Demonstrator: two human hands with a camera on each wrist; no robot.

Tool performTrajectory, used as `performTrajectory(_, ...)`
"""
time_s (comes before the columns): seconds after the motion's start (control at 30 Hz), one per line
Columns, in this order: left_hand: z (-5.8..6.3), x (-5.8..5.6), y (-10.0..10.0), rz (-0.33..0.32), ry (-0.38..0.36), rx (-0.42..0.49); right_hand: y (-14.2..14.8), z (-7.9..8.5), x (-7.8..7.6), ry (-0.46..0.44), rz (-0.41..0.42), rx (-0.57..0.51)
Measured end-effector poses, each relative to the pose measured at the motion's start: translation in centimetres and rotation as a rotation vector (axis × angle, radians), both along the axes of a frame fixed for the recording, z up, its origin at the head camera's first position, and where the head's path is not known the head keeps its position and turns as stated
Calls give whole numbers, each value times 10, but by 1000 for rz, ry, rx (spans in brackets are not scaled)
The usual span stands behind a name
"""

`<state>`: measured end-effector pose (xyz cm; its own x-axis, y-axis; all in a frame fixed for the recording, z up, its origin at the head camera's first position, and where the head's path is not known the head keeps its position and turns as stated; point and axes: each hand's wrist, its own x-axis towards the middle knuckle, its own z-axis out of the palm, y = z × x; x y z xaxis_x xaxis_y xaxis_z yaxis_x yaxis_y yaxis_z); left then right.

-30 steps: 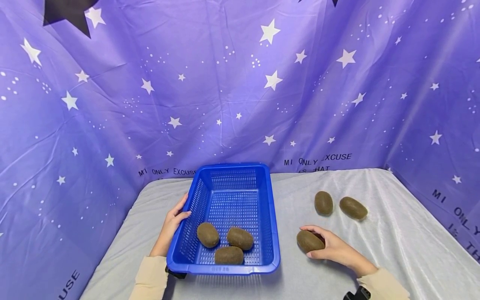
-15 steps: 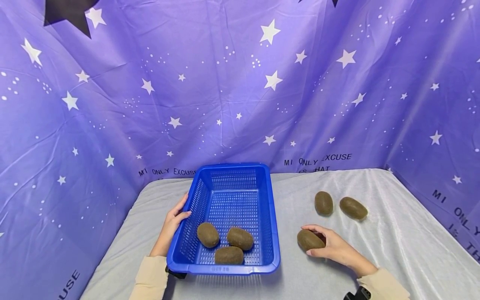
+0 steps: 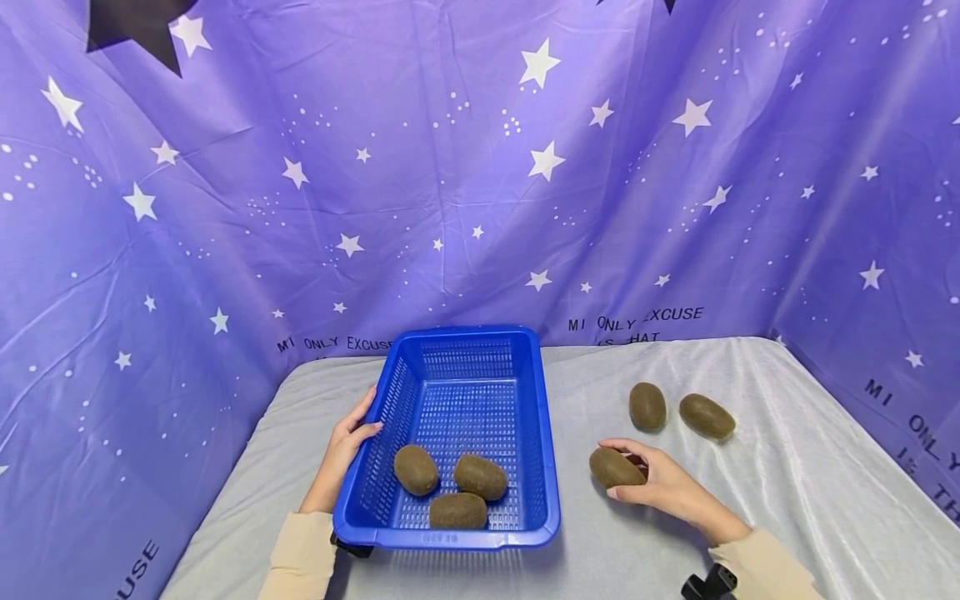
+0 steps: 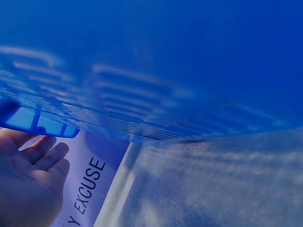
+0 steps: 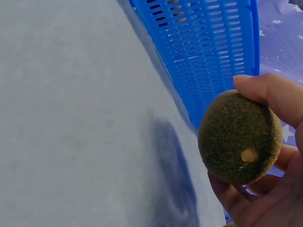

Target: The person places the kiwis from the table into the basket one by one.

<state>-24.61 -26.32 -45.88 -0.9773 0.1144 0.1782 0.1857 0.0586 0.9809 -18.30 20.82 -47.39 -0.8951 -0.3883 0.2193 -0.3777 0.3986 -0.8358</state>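
- The right hand (image 3: 667,487) grasps a brown kiwi (image 3: 615,467) between thumb and fingers, just above the bench; the right wrist view shows a shadow on the cloth apart from the fruit, and a pale spot on its end.
- The left hand (image 3: 347,446) grips the left rim of a blue basket (image 3: 446,540), its thumb over the edge and its fingers at the outer side.
- Beige sleeves (image 3: 300,558) cover both forearms, and a black device (image 3: 708,583) sits at the right wrist.
- The basket has slotted walls and stands on the bench to the left of the held kiwi, apart from it.
- Inside it, at the end nearer the person, three more lie close together: a left kiwi (image 3: 416,470), a right kiwi (image 3: 481,477) and a front kiwi (image 3: 458,511).
- Beyond the right hand, an upright-lying kiwi (image 3: 647,407) and a slanted kiwi (image 3: 707,417) lie side by side on the bench, slightly apart.
- A pale grey cloth covers the bench (image 3: 810,467).
- A purple curtain (image 3: 450,167) with white stars and dark lettering hangs behind and at both sides.
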Motion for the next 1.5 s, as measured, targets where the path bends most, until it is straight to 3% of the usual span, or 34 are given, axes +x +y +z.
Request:
performTrajectory(0.3,0,-1,0,7,-18,-7,-7,9,-6,-10,5,3)
performTrajectory(0.73,2,1,0,1,-37,15,-17,24,-15,77,18,27)
performTrajectory(1.07,1,0,0,13,-12,-1,-27,39,-19,88,33,30)
performTrajectory(1.5,1,1,-1,6,-54,10,-43,62,-23,68,33,50)
